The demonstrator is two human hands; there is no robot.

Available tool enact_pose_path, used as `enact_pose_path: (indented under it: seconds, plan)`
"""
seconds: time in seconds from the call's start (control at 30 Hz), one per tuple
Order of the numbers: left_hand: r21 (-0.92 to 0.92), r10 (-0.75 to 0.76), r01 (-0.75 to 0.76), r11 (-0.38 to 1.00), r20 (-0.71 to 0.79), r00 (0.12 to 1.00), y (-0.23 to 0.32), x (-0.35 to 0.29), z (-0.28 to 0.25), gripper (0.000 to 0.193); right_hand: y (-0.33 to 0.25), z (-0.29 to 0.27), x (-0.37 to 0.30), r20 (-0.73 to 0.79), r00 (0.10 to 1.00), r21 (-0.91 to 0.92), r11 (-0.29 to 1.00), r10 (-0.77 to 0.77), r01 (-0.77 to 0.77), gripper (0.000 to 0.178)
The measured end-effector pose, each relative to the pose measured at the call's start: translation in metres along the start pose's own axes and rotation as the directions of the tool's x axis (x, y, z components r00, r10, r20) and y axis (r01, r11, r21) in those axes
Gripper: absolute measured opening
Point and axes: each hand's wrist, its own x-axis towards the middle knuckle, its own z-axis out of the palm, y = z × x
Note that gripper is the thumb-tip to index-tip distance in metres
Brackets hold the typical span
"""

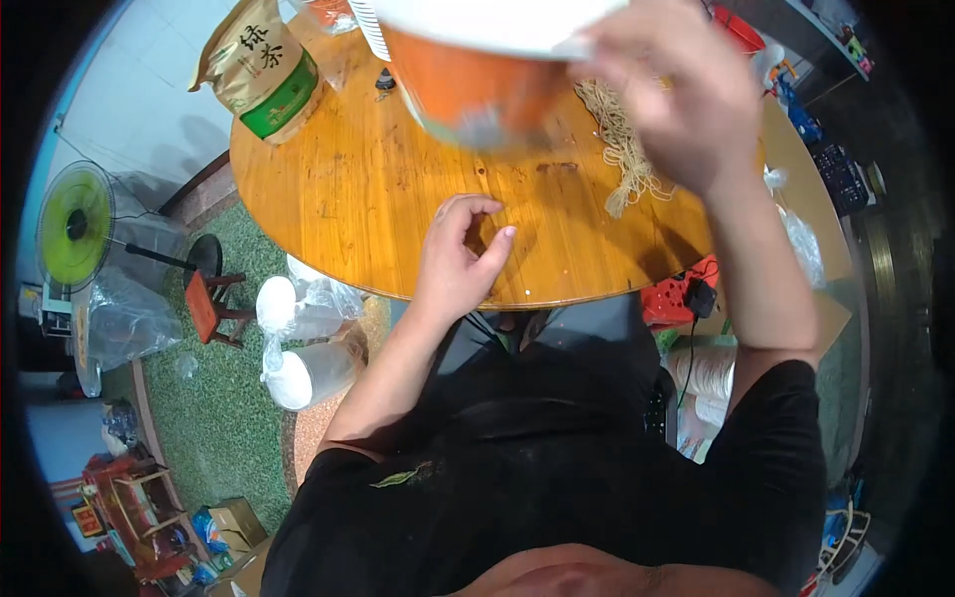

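Note:
My right hand (696, 99) grips the rim of an orange tub (468, 85) with a white top, held up over the far side of the round wooden table (348, 199). Both the tub and the hand are blurred. My left hand (460, 254) is by the table's near edge, its fingers loosely curled with a gap between thumb and forefinger and nothing in it. A bundle of thin beige string (627, 169) lies on the table beneath my right hand, partly hidden by it.
A gold and green bag (264, 75) stands at the table's far left. Left on the floor are a green fan (76, 224), a small red stool (203, 306) and plastic-wrapped white stacks (293, 380). A red basket (668, 298) and white spools (704, 373) sit below the table's right side.

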Motion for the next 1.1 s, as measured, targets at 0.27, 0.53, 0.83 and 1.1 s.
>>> enact_pose_path:
  seconds: [0.27,0.53,0.83,1.1]
  plan:
    - [0.502,0.699,-0.517,0.694,-0.296,0.651,0.007,-0.029,-0.025,0.059,-0.026,0.033,-0.082,0.131,0.991,0.158,0.987,0.000,-0.020,0.019]
    - [0.491,0.531,-0.503,0.711,0.095,0.842,0.065,0.004,-0.044,0.019,-0.039,0.054,-0.116,0.076,0.996,0.363,0.930,0.035,-0.060,0.033]
    - [0.504,0.477,-0.462,0.730,0.108,0.872,0.055,0.009,-0.055,0.025,0.086,0.032,-0.180,0.054,0.565,-0.050,0.567,0.823,-0.822,0.021]
    - [0.537,0.470,-0.434,0.723,0.078,0.879,0.057,0.011,-0.040,0.025,0.133,0.086,-0.127,0.388,0.549,-0.357,0.670,0.740,-0.651,0.033]
